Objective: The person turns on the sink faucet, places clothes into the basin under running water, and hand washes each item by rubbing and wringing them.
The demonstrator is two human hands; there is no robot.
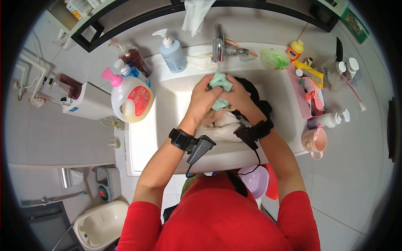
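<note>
Under the faucet [218,44], my left hand [204,94] and my right hand [238,93] close around a light green cloth [221,82], one hand on each side of it. The cloth is bunched up, with folds showing above and below the fingers. Below my hands a pale cloth [222,126] lies in the white sink [169,96]. Dark fabric [250,88] lies beside my right hand and reaches behind my right forearm, which hides part of it.
Left of the sink stand a pink-topped jug [132,99] and a blue pump bottle [172,54]. A green dish [274,58], a yellow bottle [295,50] and a pink cup [314,140] line the right side. A black-framed shelf [146,28] runs above.
</note>
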